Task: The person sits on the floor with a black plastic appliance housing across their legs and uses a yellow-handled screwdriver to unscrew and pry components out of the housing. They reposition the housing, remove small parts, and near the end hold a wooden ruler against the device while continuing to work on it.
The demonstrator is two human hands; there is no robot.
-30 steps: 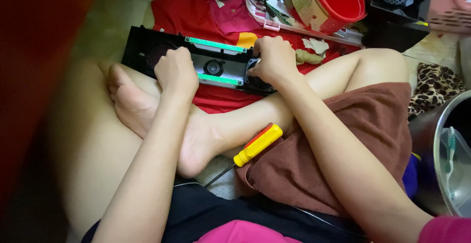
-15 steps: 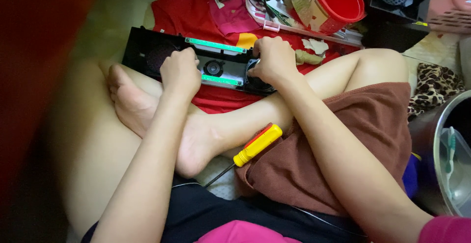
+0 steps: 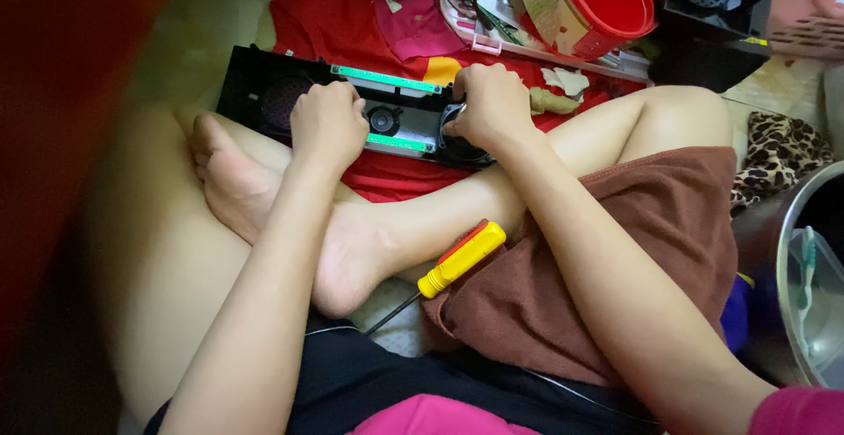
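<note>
Hands work the black speaker panel (image 3: 264, 92): left hand (image 3: 327, 123) curled on its middle, right hand (image 3: 492, 101) gripping a round speaker (image 3: 462, 147); screwdriver (image 3: 459, 260) lies unused on the lap.

Your right hand (image 3: 494, 101) covers the long black speaker panel's (image 3: 264, 92) round driver; a blurred dark red shape (image 3: 61, 136) hides the left side.

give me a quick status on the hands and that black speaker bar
Left hand and right hand both gripping the black speaker bar. Bar lies on red cloth. Yellow screwdriver idle on lap, unheld.
</note>
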